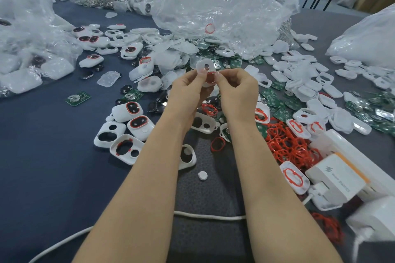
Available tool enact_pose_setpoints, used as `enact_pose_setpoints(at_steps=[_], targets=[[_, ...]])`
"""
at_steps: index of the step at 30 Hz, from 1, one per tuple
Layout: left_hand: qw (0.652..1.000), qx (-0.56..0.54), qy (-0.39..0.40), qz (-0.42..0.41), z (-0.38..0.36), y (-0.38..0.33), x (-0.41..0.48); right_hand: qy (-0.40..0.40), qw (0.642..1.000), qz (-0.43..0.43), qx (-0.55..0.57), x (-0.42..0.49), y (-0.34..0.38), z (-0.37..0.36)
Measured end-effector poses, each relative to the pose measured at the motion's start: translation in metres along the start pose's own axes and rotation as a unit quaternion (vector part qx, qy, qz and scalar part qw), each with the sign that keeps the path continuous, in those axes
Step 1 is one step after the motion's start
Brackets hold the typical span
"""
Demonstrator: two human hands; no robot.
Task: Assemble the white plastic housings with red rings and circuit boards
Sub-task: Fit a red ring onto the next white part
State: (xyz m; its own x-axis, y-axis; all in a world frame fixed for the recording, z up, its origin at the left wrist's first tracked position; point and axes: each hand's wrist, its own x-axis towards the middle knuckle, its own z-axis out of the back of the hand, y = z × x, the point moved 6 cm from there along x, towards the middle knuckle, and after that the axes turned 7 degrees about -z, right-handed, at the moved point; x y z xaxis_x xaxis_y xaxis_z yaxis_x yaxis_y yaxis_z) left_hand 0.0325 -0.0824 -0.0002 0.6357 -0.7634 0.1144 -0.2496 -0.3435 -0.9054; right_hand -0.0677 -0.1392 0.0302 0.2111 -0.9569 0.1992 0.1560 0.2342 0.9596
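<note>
Both hands are raised over the middle of the table around one white plastic housing (204,66). My left hand (189,92) pinches its left edge and my right hand (237,89) pinches its right side, where a bit of red ring (211,73) shows between the fingertips. The housing's round hole faces me. Loose red rings (288,145) lie heaped at the right. Green circuit boards (275,102) are scattered beyond my right hand, and one board (78,98) lies alone at the left. Housings with red rings fitted (132,111) sit left of my forearms.
Crumpled clear plastic bags (213,2) pile up at the back and left (25,28). White housing shells (299,74) cover the right half of the table. A white charger block (335,179) and power strip sit at the right edge; a white cable (205,215) runs under my forearms.
</note>
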Motion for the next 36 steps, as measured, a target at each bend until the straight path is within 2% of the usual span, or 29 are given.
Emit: enact_pose_setpoints(at_steps=[6,14,36], targets=[[0.998,0.062,0.0,-0.028,0.0002,-0.0015,-0.0004,-0.015,1.0,0.007,-0.024,0.0014,-0.0006,0.0024],[0.997,0.077,-0.022,-0.015,0.0001,-0.0021,-0.0018,-0.021,0.999,0.003,-0.025,0.0025,-0.0017,0.0033],[0.989,0.14,0.024,-0.048,-0.0005,-0.0009,-0.0017,-0.036,0.997,0.008,-0.075,0.0016,-0.0017,0.0026]])
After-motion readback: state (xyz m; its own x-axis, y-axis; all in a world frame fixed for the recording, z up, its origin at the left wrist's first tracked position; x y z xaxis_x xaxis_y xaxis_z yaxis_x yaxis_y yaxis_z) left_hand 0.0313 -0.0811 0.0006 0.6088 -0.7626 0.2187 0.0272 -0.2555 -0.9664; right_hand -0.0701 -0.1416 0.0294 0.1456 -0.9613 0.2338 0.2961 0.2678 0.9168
